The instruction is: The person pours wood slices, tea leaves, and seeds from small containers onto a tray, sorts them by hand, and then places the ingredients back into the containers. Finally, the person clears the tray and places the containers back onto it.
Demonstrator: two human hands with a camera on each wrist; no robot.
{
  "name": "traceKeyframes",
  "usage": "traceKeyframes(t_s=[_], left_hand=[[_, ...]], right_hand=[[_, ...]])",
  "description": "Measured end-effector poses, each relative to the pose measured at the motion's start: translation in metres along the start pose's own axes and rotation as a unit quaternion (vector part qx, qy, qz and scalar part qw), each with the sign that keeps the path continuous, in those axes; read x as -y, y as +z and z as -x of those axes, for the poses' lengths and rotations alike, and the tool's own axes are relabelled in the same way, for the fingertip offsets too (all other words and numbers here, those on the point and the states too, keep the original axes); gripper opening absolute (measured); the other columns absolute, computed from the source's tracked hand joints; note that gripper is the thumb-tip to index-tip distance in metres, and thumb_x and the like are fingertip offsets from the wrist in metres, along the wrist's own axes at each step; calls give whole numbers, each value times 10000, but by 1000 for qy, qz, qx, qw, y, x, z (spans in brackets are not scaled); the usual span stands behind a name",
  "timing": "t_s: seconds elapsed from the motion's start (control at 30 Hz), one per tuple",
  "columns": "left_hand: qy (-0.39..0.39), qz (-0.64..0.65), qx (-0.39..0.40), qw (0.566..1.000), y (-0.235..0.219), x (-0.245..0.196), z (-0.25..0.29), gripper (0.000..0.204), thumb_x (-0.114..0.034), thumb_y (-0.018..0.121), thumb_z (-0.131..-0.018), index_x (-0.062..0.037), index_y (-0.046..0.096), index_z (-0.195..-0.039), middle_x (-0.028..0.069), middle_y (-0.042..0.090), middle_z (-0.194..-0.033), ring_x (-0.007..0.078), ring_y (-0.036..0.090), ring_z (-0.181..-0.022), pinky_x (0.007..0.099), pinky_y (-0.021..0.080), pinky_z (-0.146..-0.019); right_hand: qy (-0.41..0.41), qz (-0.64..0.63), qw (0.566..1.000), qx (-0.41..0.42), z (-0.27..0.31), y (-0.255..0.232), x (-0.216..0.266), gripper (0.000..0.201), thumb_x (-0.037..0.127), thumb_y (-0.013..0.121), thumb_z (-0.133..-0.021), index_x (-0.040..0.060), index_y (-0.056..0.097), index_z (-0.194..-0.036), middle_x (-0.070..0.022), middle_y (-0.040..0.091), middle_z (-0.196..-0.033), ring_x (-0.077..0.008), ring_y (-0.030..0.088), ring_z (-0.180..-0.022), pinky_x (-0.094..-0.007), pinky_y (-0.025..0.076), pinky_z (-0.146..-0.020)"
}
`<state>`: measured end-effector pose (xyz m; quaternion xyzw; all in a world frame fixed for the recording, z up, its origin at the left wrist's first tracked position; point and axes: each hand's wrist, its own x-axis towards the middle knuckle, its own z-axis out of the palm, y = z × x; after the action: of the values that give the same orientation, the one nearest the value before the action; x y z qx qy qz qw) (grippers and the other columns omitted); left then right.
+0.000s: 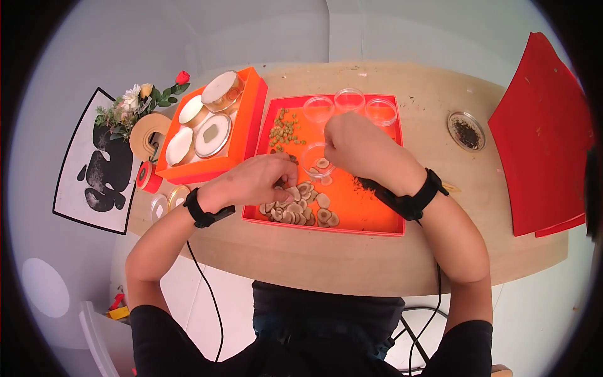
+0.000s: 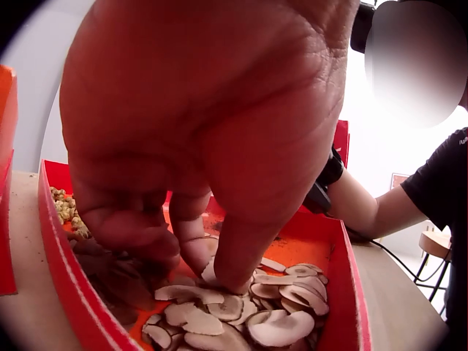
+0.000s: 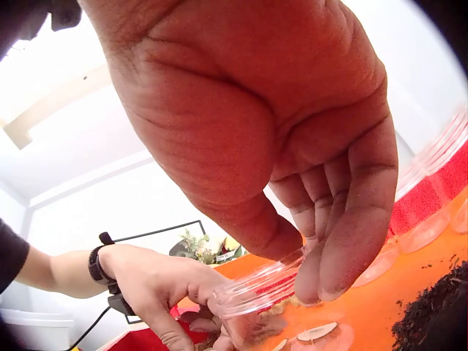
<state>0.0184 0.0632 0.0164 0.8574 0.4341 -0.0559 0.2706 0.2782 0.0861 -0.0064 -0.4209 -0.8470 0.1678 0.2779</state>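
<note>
In the head view my left hand (image 1: 260, 179) is low over a pile of pale dried slices (image 1: 295, 213) with brown rims, in the front left of a shallow red-orange tray (image 1: 364, 217). Its thumb and finger pinch one dried slice (image 2: 210, 272) in the left wrist view. My right hand (image 1: 370, 151) grips the rim of a clear round plastic container (image 3: 256, 289) between thumb and fingers. In the head view that container overlaps a few slices (image 1: 322, 163), close over the tray floor and right beside the left hand.
Small yellow-green dried buds (image 1: 286, 131) and dark loose bits (image 1: 364, 183) lie in the tray; three clear containers (image 1: 349, 99) stand along its back. At left is an orange box (image 1: 251, 113) of white-topped jars. A round dish (image 1: 466, 131) and red folder (image 1: 537, 144) are right.
</note>
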Motion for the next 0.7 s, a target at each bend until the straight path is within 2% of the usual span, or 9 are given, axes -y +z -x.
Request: traceKeyframes(t_s=[0.13,0.2,0.23,0.4,0.47,0.53,0.63,0.67,0.7], left_hand=[[18,11,-14,1000,-1,2,-2,210,-105,857,-915,19,707,-995,130,705,-1008,298,729,-935,427,575,-811],[-16,65,-17,998,-5,6,-4,189,-98,873,-923,-6,727,-1000,95,696,-977,238,696,-825,391,559,-746],[-15,66,-16,998,-8,5,-2,189,-98,873,-923,-6,727,-1000,95,696,-977,238,696,-825,391,559,-746],[27,32,-124,991,-41,-9,13,149,-115,848,-938,-13,741,-960,81,704,-923,207,674,-788,373,529,-713],[24,30,-143,989,-56,-24,17,148,-117,847,-937,-14,742,-955,76,700,-903,204,660,-778,374,517,-701],[38,12,-198,979,-58,-37,16,143,-121,840,-935,-20,739,-952,73,685,-856,208,618,-737,378,487,-674],[11,3,-187,982,-48,-42,2,136,-118,835,-933,-21,743,-957,90,694,-853,237,636,-723,382,499,-672],[98,-14,-229,968,-40,-34,-4,129,-110,830,-927,-18,747,-963,107,710,-858,266,653,-712,396,520,-674],[98,-10,-228,969,-35,-27,-8,129,-110,830,-927,-18,747,-963,107,710,-858,266,653,-712,396,520,-674]], right_hand=[[-4,13,1000,13,-2,-1,0,165,58,678,-887,-96,737,-871,-320,701,-823,-472,717,-781,-533,562,-697],[13,23,999,36,-5,-4,3,173,63,677,-894,-98,738,-877,-316,706,-826,-469,720,-784,-531,563,-702],[30,31,997,60,-6,-5,5,182,69,676,-902,-100,740,-882,-312,712,-830,-465,723,-788,-530,564,-708],[16,20,999,48,-4,-2,-1,204,91,680,-923,-96,762,-915,-306,726,-836,-451,735,-794,-516,573,-720],[11,20,998,51,-6,-2,1,214,101,685,-931,-94,773,-935,-301,730,-832,-445,736,-790,-510,576,-722],[79,28,990,111,-8,-10,13,233,119,696,-947,-94,787,-966,-290,738,-825,-420,740,-770,-490,585,-722],[79,19,991,109,-7,-11,14,232,119,699,-954,-94,789,-975,-277,739,-812,-399,742,-753,-478,588,-717],[80,20,990,113,-8,-12,16,232,119,699,-954,-94,789,-975,-277,739,-812,-399,742,-753,-478,588,-717],[95,28,988,122,-9,-13,18,226,113,701,-952,-93,790,-974,-275,741,-813,-392,747,-753,-468,594,-718]])
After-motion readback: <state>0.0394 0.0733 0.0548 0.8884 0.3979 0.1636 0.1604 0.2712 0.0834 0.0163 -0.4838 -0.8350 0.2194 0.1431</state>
